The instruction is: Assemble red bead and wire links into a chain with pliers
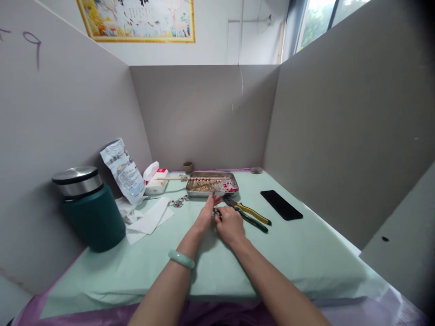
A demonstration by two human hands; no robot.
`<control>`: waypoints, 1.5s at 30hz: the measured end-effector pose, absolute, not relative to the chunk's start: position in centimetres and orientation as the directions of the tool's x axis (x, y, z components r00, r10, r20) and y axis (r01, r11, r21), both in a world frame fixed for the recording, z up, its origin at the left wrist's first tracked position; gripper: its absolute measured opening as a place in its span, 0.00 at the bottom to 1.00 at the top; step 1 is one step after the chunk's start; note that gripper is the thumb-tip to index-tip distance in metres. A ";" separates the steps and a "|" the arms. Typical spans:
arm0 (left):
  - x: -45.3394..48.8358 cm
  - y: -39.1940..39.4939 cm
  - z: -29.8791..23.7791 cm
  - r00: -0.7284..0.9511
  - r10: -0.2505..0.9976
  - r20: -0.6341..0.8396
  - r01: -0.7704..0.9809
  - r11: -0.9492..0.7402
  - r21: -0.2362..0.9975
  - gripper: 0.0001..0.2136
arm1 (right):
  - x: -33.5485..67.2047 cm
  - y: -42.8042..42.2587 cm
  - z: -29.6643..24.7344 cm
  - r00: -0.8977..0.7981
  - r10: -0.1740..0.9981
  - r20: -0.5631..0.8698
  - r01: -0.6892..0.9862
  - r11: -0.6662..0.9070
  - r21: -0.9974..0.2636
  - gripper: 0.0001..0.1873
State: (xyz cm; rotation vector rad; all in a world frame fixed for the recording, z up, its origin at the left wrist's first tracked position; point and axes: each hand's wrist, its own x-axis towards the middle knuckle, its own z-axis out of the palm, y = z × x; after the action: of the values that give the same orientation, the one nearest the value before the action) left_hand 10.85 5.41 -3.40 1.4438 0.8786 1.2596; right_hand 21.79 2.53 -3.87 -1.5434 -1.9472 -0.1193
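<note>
My left hand (pixel 206 213), with a pale green bangle (pixel 181 259) on its wrist, reaches to the near edge of the metal tray (pixel 193 195). Its fingers look pinched together, but whatever is between them is hidden. Right beside it, my right hand (pixel 231 224) is curled closed around a small dark metallic piece (pixel 218 213), mostly covered by the fingers. Pliers with yellow and green handles (pixel 253 214) lie just to the right of that hand. Gold, clear and red beads (pixel 207 185) fill the tray, and a wooden stick (pixel 173 178) strung with red beads rests across it.
A beaded chain (pixel 178 202) and white paper (pixel 149 219) lie on the left. Behind them stand a tissue pack (pixel 158 181), a foil pouch (pixel 124 170) and a green thermos (pixel 93 217). A black phone (pixel 281 205) lies at right. Grey partitions (pixel 204 113) enclose the table.
</note>
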 end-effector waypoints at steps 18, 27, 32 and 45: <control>10.4 4.5 -3.4 0.342 0.869 0.358 0.174 -0.433 0.884 0.33 | 22.7 3.0 -4.4 -0.042 0.820 0.571 0.891 0.290 -0.350 0.09; 10.7 4.3 -2.4 0.250 0.875 0.414 0.405 -0.483 0.777 0.27 | 23.5 3.7 -4.0 0.168 0.797 0.581 0.875 0.151 -0.460 0.12; 9.7 4.8 -2.9 -0.011 0.942 0.335 0.664 -0.244 0.706 0.18 | 24.0 3.6 -4.0 0.144 0.828 0.542 0.932 0.071 -0.356 0.10; 9.2 5.5 -3.1 -0.202 0.954 0.219 0.646 -0.038 0.762 0.06 | 22.8 2.9 -4.3 0.069 0.886 0.459 0.969 0.050 -0.243 0.10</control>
State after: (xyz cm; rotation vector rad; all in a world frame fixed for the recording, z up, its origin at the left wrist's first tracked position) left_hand 9.16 5.50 -3.08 1.6853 1.8675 1.1140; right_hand 22.82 2.87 -4.25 -1.8560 -1.8374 -0.2185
